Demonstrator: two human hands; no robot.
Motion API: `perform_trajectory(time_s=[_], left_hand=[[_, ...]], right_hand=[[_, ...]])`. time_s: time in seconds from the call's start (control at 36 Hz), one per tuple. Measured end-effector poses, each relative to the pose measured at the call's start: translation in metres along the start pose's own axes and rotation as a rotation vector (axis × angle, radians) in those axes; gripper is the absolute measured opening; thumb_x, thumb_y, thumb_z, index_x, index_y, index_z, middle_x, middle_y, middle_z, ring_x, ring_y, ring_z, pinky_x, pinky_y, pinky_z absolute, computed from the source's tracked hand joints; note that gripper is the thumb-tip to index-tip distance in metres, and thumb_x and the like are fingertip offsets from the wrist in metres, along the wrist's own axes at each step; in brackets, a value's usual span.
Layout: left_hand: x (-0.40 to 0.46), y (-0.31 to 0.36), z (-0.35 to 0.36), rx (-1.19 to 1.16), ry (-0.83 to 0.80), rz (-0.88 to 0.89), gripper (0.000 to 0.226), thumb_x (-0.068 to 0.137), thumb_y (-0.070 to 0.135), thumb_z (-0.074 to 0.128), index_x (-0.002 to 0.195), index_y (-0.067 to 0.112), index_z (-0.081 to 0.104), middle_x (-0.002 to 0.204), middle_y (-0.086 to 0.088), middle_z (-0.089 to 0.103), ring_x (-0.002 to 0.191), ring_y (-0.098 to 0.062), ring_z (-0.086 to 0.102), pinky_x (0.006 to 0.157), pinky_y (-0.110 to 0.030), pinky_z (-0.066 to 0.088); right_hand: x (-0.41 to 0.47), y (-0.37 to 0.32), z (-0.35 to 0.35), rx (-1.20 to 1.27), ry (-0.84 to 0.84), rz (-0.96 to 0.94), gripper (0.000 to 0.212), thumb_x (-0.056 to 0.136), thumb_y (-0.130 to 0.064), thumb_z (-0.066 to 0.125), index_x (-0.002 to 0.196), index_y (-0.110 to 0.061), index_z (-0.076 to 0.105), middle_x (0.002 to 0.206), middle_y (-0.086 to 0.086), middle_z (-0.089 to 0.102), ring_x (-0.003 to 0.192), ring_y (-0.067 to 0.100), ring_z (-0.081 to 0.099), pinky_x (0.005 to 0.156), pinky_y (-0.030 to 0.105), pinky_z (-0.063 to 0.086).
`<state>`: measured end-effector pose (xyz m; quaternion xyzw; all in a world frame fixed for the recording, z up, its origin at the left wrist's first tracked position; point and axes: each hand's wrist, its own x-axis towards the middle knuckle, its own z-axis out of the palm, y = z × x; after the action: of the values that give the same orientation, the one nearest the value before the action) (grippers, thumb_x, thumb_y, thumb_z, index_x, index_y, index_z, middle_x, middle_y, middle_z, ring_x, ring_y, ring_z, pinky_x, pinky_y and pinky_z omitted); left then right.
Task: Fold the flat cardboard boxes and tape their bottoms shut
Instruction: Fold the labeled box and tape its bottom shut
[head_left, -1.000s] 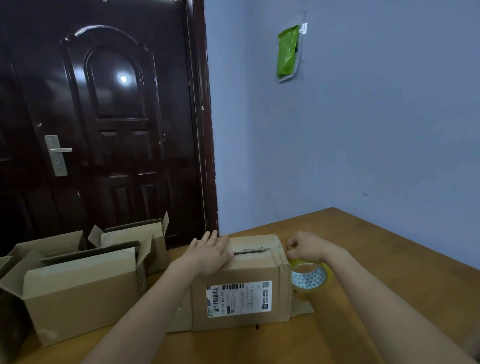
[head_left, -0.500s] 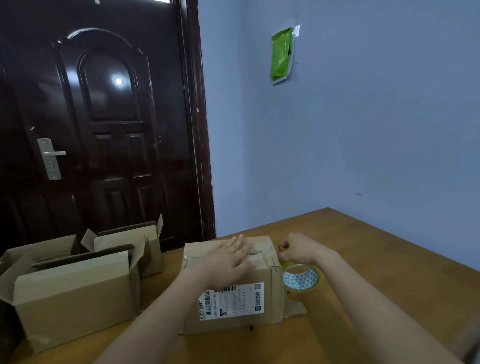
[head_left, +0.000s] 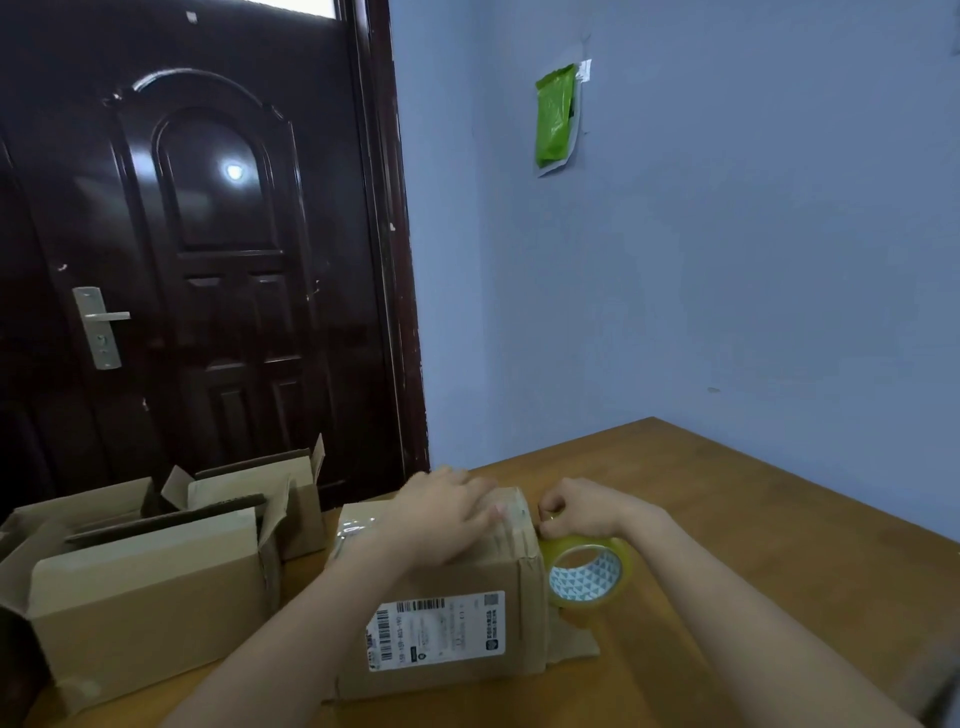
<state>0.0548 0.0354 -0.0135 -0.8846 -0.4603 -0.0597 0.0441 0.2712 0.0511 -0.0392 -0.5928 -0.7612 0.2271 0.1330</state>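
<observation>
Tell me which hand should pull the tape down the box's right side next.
Right. The right hand already pinches the tape roll at that edge; the left hand lies flat on the box top, steadying it.

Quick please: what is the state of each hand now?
Left hand: open, pressing flat on the box.
Right hand: closed, grip on the tape roll.

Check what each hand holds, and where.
Right hand pinches the tape at the roll's top edge. Left hand holds nothing; it presses flat on the box top.

A home entryway: dark panelled door (head_left: 208, 270), blue wall (head_left: 727, 260), wooden table (head_left: 753, 519)
</observation>
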Motion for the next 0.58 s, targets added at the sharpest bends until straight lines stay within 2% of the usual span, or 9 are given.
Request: perform_trajectory(time_s=[0.06,0.14,0.19,0.39,0.58], left_hand=[[0.004,0.001,0.008,0.025,-0.018,0.07,0.05,0.1,0.048,0.025,0.148,0.033,0.025,0.153,0.005,0.028,0.141,-0.016,0.021,0.115,-0.038,0.016],[0.007,0.001,0.016,-0.129,-0.161,0.161,0.048,0.102,0.043,0.02,0.149,0.04,0.013,0.159,0.014,0.004,0.147,-0.009,-0.002,0.118,-0.036,-0.004],[0.009,-0.001,0.018,-0.183,-0.224,0.171,0.047,0.103,0.042,0.018,0.149,0.04,0.009,0.159,0.016,-0.001,0.146,-0.006,-0.006,0.119,-0.035,-0.006],[0.014,-0.005,0.024,-0.2,-0.273,0.175,0.047,0.103,0.042,0.015,0.149,0.04,0.003,0.157,0.018,-0.007,0.144,-0.003,-0.013,0.117,-0.033,-0.01],[0.014,-0.003,0.022,-0.183,-0.275,0.173,0.047,0.103,0.041,0.013,0.149,0.039,0.002,0.158,0.016,-0.007,0.144,-0.004,-0.012,0.117,-0.033,-0.009]], right_hand=[[0.0,-0.003,0.003,0.004,0.009,0.002,0.032,0.079,-0.026,0.062,0.057,-0.019,0.04,0.055,-0.006,0.035,0.05,0.012,0.032,0.05,0.027,0.027],[0.001,-0.005,0.006,0.001,0.02,0.023,0.029,0.08,-0.028,0.063,0.058,-0.02,0.046,0.056,-0.006,0.042,0.051,0.011,0.039,0.051,0.026,0.032],[0.002,-0.005,0.007,-0.001,0.026,0.035,0.026,0.079,-0.029,0.063,0.06,-0.019,0.049,0.06,-0.004,0.045,0.053,0.012,0.04,0.053,0.027,0.033],[0.002,-0.012,0.011,-0.061,0.011,0.075,0.023,0.082,-0.032,0.06,0.071,-0.014,0.053,0.065,-0.001,0.047,0.055,0.014,0.041,0.053,0.028,0.033],[0.001,-0.015,0.015,-0.143,0.023,0.058,0.028,0.087,-0.039,0.055,0.064,-0.027,0.044,0.066,-0.007,0.05,0.057,0.009,0.045,0.054,0.024,0.036]])
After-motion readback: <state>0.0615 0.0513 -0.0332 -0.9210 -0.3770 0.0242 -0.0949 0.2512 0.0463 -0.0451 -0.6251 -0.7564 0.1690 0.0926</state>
